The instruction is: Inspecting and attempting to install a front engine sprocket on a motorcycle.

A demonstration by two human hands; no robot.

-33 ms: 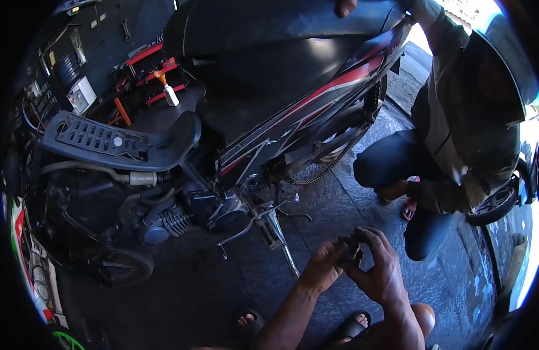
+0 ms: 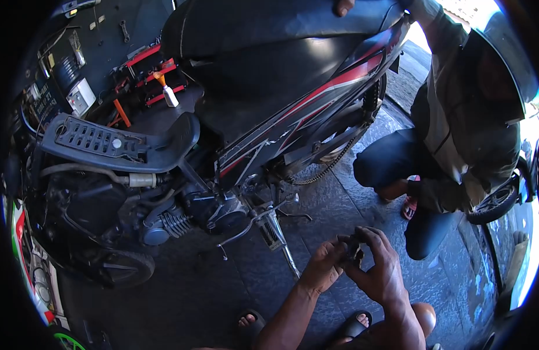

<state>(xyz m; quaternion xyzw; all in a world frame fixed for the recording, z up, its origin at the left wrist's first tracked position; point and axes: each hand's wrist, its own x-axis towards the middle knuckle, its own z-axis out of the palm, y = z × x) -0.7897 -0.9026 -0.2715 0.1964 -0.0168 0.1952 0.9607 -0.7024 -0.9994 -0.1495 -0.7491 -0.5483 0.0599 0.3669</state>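
A small dark part [image 2: 353,251], too dim to name, is pinched between my two hands over the floor. My left hand [image 2: 323,269] closes on its left side with thumb and fingers. From the other side, my right hand [image 2: 379,269] curls its fingers over the top and sets its thumb below. Most of the part is covered by fingers. Beyond my hands stands a partly stripped motorcycle [image 2: 234,216], with a dark seat, red-striped side panel, bare engine and hanging drive chain [image 2: 322,175]. My hands are apart from it.
A person [image 2: 450,134] in a cap crouches at the right, one hand [image 2: 344,7] on the seat. A metal pedal and stand [image 2: 276,233] jut out just left of my hands. Behind the motorcycle are a red shelf rack [image 2: 155,76] and a white bottle [image 2: 170,97] with an orange funnel.
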